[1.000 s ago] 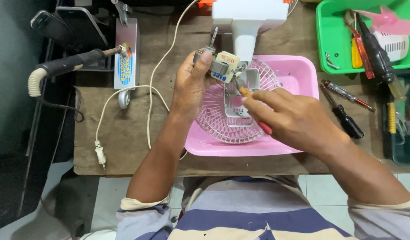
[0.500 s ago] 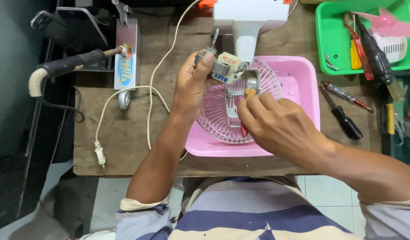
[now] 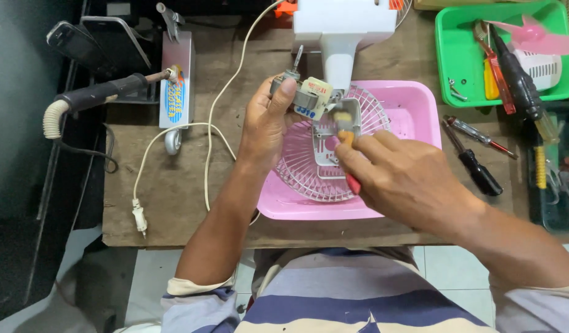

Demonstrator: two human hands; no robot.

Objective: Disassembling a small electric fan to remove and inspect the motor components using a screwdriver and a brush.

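Observation:
My left hand grips a small fan motor with a metal shaft, held above a pink tray. My right hand holds a small brush with a red handle, its bristles pressed against the grey motor bracket. That bracket is fixed to a pink wire fan guard lying in the tray. A white fan stand rises just behind the motor.
A white power cord with plug trails across the wooden table. A soldering iron rests at the left. A green tray with tools and a pink fan blade sits at the right; screwdrivers lie beside it.
My right hand has shifted left and upward over the guard, bringing the brush tip against the bracket. My left hand keeps the motor in nearly the same place.

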